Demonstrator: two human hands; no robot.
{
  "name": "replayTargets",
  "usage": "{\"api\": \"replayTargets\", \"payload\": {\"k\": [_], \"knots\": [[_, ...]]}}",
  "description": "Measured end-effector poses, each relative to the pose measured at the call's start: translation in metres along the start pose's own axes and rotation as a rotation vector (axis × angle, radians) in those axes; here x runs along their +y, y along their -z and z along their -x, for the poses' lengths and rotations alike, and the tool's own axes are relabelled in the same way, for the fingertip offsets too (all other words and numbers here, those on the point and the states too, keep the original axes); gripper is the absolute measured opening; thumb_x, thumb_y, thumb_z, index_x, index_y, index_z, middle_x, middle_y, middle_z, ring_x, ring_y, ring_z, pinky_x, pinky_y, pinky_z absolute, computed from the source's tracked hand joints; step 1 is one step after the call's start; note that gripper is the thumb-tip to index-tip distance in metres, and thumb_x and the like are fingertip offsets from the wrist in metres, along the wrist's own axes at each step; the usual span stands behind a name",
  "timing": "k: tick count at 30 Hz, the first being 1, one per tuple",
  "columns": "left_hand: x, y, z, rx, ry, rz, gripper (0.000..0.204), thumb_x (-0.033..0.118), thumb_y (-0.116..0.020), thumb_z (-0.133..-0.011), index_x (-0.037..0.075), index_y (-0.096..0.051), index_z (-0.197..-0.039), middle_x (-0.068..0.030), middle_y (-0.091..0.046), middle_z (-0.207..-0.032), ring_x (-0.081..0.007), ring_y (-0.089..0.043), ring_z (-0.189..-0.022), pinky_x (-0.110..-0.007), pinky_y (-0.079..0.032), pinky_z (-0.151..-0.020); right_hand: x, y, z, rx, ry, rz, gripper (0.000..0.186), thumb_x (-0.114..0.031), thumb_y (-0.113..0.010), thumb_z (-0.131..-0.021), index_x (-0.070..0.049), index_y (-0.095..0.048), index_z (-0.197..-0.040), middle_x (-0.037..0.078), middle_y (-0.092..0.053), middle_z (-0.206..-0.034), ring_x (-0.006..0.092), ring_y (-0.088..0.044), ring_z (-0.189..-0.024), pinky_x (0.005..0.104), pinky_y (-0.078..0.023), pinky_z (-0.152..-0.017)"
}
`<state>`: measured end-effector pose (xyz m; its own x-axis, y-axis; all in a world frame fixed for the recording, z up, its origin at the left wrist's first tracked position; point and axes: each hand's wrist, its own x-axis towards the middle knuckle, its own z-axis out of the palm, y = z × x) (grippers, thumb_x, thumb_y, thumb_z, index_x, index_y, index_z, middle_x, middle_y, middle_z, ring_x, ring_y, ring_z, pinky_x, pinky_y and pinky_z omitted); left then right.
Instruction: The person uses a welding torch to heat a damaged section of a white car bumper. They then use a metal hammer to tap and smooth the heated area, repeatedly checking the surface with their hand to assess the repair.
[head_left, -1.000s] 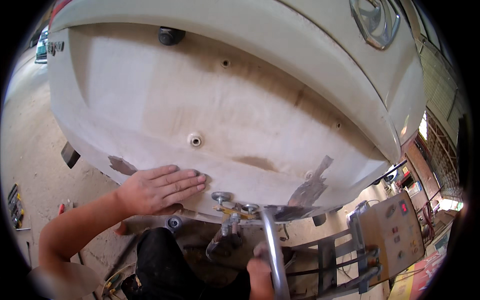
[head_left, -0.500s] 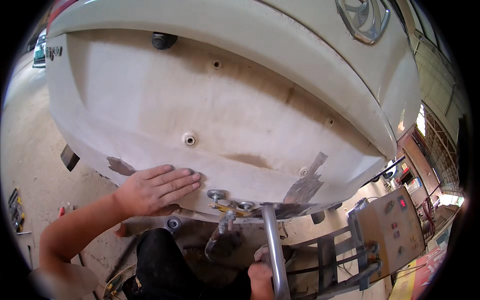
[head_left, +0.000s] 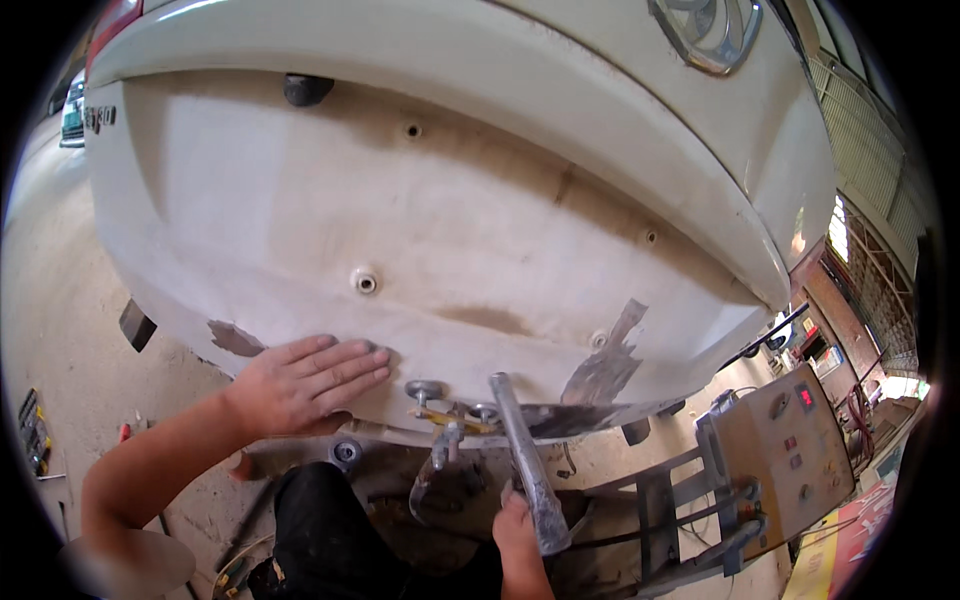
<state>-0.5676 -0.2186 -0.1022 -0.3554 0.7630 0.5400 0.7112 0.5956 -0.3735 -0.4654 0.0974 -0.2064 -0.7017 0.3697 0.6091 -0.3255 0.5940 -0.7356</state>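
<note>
My left hand (head_left: 310,385) lies flat against the lower white rear panel of a car (head_left: 400,215), fingers stretched out. In my right hand (head_left: 515,525), closed low in front of the panel, is a long silver metal bar (head_left: 525,460) slanting up to the left. Its upper end is near the panel's lower edge; whether it touches cannot be made out. Between my hands, a metal puller with round feet (head_left: 427,389) and a yellow crossbar (head_left: 450,420) sits at that edge. Bare grey metal (head_left: 605,365) shows through the paint on the right, and a smaller stripped patch (head_left: 235,338) on the left.
A wheeled machine with a brown control panel (head_left: 785,460) and black cables stands at the right. My dark-clad knee (head_left: 320,530) is below the panel. Tools (head_left: 35,430) lie on the floor at far left. A round metal part (head_left: 345,453) sits under the bumper.
The bar's upper end has swung up and left, and its lower end has risen into view. My left hand stays flat on the panel. The whole view has shifted slightly.
</note>
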Motion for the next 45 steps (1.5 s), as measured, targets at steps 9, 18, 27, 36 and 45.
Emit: {"api": "replayTargets", "payload": {"k": [9, 18, 27, 36, 45], "knots": [[0.002, -0.004, 0.002, 0.012, 0.014, -0.023, 0.064, 0.038, -0.061, -0.079, 0.013, -0.045, -0.136, -0.0007, -0.045, -0.14, -0.0147, -0.04, -0.13, -0.034, -0.028, -0.109, 0.003, 0.0, 0.004, -0.046, 0.06, -0.037, 0.024, -0.008, -0.059, -0.077, -0.001, -0.044, -0.061, 0.011, -0.037, -0.049, 0.0158, -0.039, -0.043, 0.0311, -0.033, -0.042], [0.002, -0.004, 0.003, 0.004, 0.011, -0.036, 0.064, 0.038, -0.061, -0.079, 0.014, -0.046, -0.136, -0.0002, -0.046, -0.139, -0.0142, -0.041, -0.129, -0.033, -0.028, -0.109, -0.013, -0.003, 0.005, -0.061, -0.01, -0.005, 0.021, -0.007, -0.058, -0.077, 0.0, -0.047, -0.061, 0.01, -0.039, -0.051, 0.0126, -0.042, -0.045, 0.0302, -0.035, -0.043], [0.005, -0.006, 0.004, 0.016, 0.009, -0.04, 0.062, 0.038, -0.061, -0.08, 0.014, -0.046, -0.136, 0.0006, -0.046, -0.139, -0.0141, -0.042, -0.128, -0.033, -0.03, -0.108, -0.013, -0.009, 0.004, -0.031, 0.091, -0.088, 0.019, -0.007, -0.061, -0.072, 0.0, -0.048, -0.061, 0.009, -0.033, -0.051, 0.0121, -0.032, -0.048, 0.0289, -0.033, -0.044], [0.003, -0.007, 0.002, 0.014, 0.012, -0.036, 0.064, 0.038, -0.061, -0.08, 0.015, -0.045, -0.136, 0.0011, -0.045, -0.141, -0.0136, -0.04, -0.129, -0.032, -0.029, -0.108, -0.017, 0.001, -0.015, -0.092, 0.322, -0.034, 0.028, -0.025, -0.057, -0.086, -0.003, -0.05, -0.071, 0.006, -0.051, -0.055, 0.018, -0.051, -0.046, 0.0292, -0.038, -0.043], [0.004, -0.006, 0.001, 0.024, 0.013, -0.016, 0.064, 0.037, -0.063, -0.079, 0.014, -0.045, -0.136, 0.0, -0.045, -0.141, -0.014, -0.042, -0.128, -0.032, -0.032, -0.106, -0.033, 0.006, -0.017, -0.03, 0.324, -0.048, 0.036, -0.035, -0.064, -0.081, -0.002, -0.055, -0.07, 0.012, -0.05, -0.05, 0.033, -0.052, -0.044, 0.0338, -0.043, -0.046]]}}
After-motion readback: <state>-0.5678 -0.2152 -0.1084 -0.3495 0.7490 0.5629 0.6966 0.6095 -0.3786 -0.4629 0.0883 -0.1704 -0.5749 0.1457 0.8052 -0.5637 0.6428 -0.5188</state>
